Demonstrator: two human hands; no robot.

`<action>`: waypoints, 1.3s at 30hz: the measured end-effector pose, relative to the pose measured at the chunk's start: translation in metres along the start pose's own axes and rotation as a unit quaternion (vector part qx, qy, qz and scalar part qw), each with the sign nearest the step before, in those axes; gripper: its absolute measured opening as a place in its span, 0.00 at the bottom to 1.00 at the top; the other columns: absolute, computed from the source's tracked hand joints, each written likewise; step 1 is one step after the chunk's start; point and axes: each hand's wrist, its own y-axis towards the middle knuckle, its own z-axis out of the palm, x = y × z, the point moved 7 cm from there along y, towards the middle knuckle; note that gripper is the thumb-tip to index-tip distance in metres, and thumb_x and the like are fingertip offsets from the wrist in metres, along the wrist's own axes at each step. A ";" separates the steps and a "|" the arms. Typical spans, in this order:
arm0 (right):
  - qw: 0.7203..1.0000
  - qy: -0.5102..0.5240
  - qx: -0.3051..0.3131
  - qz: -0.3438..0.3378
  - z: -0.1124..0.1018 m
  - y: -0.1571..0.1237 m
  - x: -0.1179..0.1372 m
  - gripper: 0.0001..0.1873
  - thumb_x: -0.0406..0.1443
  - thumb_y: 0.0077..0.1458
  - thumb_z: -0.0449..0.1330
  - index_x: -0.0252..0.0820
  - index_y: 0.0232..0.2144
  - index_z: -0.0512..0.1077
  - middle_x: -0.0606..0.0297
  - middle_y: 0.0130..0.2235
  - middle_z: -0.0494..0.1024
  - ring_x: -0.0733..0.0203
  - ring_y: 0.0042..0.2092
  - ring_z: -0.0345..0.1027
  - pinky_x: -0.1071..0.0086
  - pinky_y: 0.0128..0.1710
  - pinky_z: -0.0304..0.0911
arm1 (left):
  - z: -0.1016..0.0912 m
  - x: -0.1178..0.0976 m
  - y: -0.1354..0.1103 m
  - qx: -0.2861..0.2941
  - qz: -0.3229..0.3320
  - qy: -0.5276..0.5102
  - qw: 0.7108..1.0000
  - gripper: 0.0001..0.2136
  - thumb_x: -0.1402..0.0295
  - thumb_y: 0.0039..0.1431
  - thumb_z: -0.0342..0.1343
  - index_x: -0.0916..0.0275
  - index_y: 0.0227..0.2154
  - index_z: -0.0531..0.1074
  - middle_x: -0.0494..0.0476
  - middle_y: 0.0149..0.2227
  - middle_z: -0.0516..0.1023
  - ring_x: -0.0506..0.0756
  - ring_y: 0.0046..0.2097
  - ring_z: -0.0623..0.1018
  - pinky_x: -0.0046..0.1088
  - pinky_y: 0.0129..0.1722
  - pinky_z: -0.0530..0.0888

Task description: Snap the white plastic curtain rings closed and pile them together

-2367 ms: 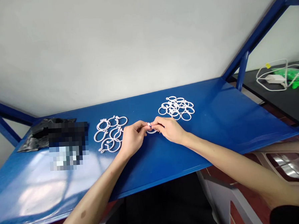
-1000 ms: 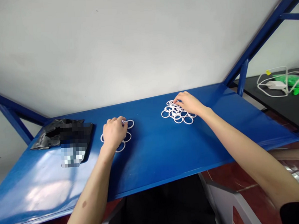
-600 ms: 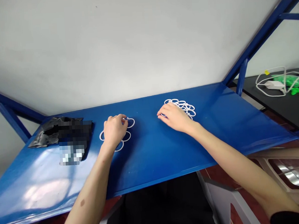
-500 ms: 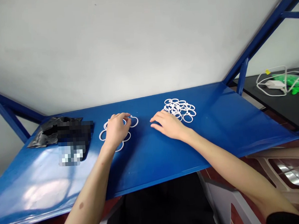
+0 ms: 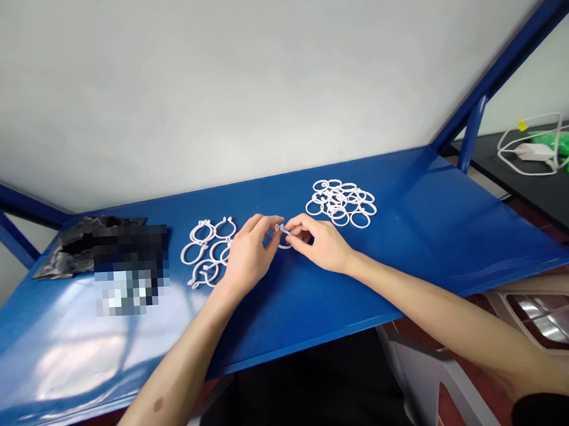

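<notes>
The step in hand looks like close fingertip work on the knobbed ends of one white ring [image 5: 285, 246], held near the middle of the frame. The left hand [image 5: 252, 249] pinches it from the left, thumb and fingers bent around the small ends; the right hand [image 5: 327, 244] pinches it from the right, a narrow end between thumb and forefinger. The ring sits between the two hands, its curve hanging just below the fingertips (whether it touches the worktop [image 5: 280, 315] I cannot tell). The next move, as I judge it, calls for a steady hold on one side and fine control of the ends on the other.

Just beside the left hand, left of centre, lies a group of rings [image 5: 211, 251], several with visible gaps between their ends; the wrist side partly covers them. Beyond the right hand, right of centre, lies an overlapping pile of rings [image 5: 335, 204].
</notes>
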 end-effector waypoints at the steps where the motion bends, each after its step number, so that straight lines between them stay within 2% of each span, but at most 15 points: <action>1: 1.000 -0.008 -0.008 -0.002 -0.002 0.000 0.000 0.06 0.36 0.64 0.58 0.45 0.43 0.71 0.69 0.33 0.80 0.64 0.33 0.74 0.68 0.36 0.69 | 0.002 0.001 0.000 0.005 -0.019 -0.027 0.999 0.10 0.70 0.63 0.59 0.59 0.46 0.78 0.53 0.36 0.80 0.51 0.35 0.77 0.28 0.38 0.74; 3: 0.999 -0.021 -0.030 -0.007 -0.008 0.000 0.000 0.05 0.36 0.65 0.58 0.45 0.42 0.72 0.68 0.34 0.81 0.64 0.33 0.74 0.68 0.35 0.68 | 0.006 0.008 -0.002 0.021 -0.085 -0.103 0.991 0.12 0.65 0.61 0.61 0.59 0.47 0.78 0.53 0.36 0.81 0.51 0.33 0.76 0.28 0.35 0.75; 6: 0.998 -0.029 -0.053 -0.004 -0.012 0.000 0.000 0.05 0.37 0.66 0.58 0.46 0.42 0.74 0.67 0.37 0.83 0.62 0.36 0.77 0.68 0.37 0.69 | 0.013 0.020 -0.006 0.040 -0.206 -0.228 0.951 0.16 0.55 0.57 0.64 0.60 0.42 0.81 0.56 0.37 0.83 0.52 0.33 0.77 0.27 0.32 0.74; 9: 0.998 -0.031 -0.046 -0.002 -0.009 -0.001 0.000 0.05 0.38 0.67 0.58 0.47 0.42 0.74 0.67 0.39 0.84 0.62 0.37 0.77 0.68 0.37 0.70 | 0.018 0.025 -0.009 0.047 -0.264 -0.296 0.917 0.20 0.49 0.52 0.66 0.62 0.37 0.82 0.59 0.38 0.84 0.53 0.33 0.78 0.28 0.31 0.74; 12: 0.996 -0.072 -0.036 -0.033 -0.006 -0.002 0.004 0.06 0.36 0.68 0.57 0.46 0.40 0.75 0.67 0.39 0.83 0.62 0.37 0.76 0.68 0.39 0.69 | 0.018 0.022 -0.011 0.046 -0.261 -0.284 0.921 0.20 0.48 0.50 0.67 0.62 0.35 0.83 0.59 0.36 0.85 0.54 0.33 0.79 0.30 0.33 0.75; 15: 0.988 -0.132 -0.030 -0.074 -0.005 -0.005 0.007 0.08 0.36 0.69 0.56 0.45 0.38 0.75 0.65 0.38 0.84 0.60 0.39 0.75 0.66 0.41 0.69 | 0.014 0.017 -0.013 0.023 -0.231 -0.207 0.950 0.14 0.54 0.54 0.65 0.58 0.34 0.84 0.57 0.35 0.86 0.56 0.34 0.81 0.32 0.37 0.76; 20: 0.969 -0.202 -0.003 -0.140 0.000 -0.011 0.008 0.11 0.33 0.70 0.54 0.42 0.37 0.76 0.61 0.36 0.83 0.59 0.35 0.70 0.67 0.34 0.66 | 0.012 0.009 -0.016 0.010 -0.177 -0.117 0.977 0.07 0.64 0.56 0.62 0.55 0.33 0.85 0.53 0.33 0.85 0.55 0.34 0.81 0.31 0.37 0.75; 26: 0.954 -0.246 0.012 -0.172 0.005 -0.014 0.005 0.14 0.28 0.69 0.51 0.42 0.39 0.76 0.63 0.36 0.83 0.59 0.36 0.66 0.67 0.32 0.63 | 0.014 0.006 -0.016 0.009 -0.155 -0.103 0.983 0.08 0.66 0.57 0.59 0.55 0.33 0.85 0.52 0.32 0.85 0.54 0.31 0.80 0.29 0.35 0.75; 30: 0.946 -0.273 0.022 -0.175 0.007 -0.015 0.008 0.16 0.27 0.70 0.49 0.42 0.40 0.77 0.63 0.35 0.82 0.58 0.35 0.65 0.67 0.31 0.62 | 0.017 0.011 -0.020 0.004 -0.176 -0.108 0.978 0.08 0.64 0.57 0.59 0.55 0.33 0.84 0.53 0.34 0.86 0.55 0.33 0.82 0.31 0.37 0.77; 36: 0.930 -0.311 0.006 -0.196 0.010 -0.017 0.011 0.18 0.29 0.71 0.47 0.41 0.38 0.77 0.61 0.34 0.82 0.58 0.35 0.66 0.66 0.31 0.62 | 0.024 0.018 -0.023 0.013 -0.206 -0.146 0.967 0.10 0.62 0.58 0.59 0.58 0.36 0.84 0.54 0.34 0.86 0.55 0.31 0.82 0.32 0.36 0.78; 39: 0.931 -0.315 -0.009 -0.185 0.010 -0.013 0.011 0.16 0.30 0.71 0.48 0.40 0.39 0.76 0.60 0.36 0.82 0.57 0.37 0.68 0.65 0.33 0.63 | 0.023 0.015 -0.018 0.034 -0.188 -0.133 0.972 0.12 0.60 0.60 0.58 0.59 0.39 0.83 0.55 0.34 0.86 0.55 0.31 0.81 0.31 0.36 0.78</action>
